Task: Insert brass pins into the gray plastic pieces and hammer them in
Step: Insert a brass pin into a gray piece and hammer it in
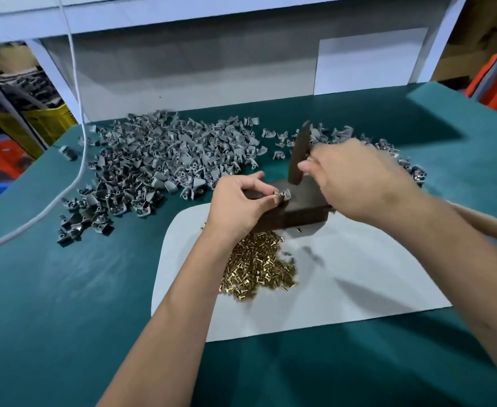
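One gray piece [284,195] is pinched on the block [300,208] by the left hand [238,205], a hammer [300,154] is gripped by the right hand [356,177], while big piles of pieces [165,163] and pins [259,268] seemingly remain.

Right hand [356,177] motion-blurred; hammer handle [488,227] cropped

- Table cover [65,304]: plain teal green.
- Sheet [344,274] under the pins: pale grey-white, unpatterned.
- Pile of plastic pieces [159,160]: uniform mid-grey.
- Heap of brass pins [259,268]: shiny golden yellow.
- Block [300,210]: dark brown.
- Hammer head [300,154]: dark brown-grey.
- Cable [76,83]: white.
- Crate [44,121]: yellow.
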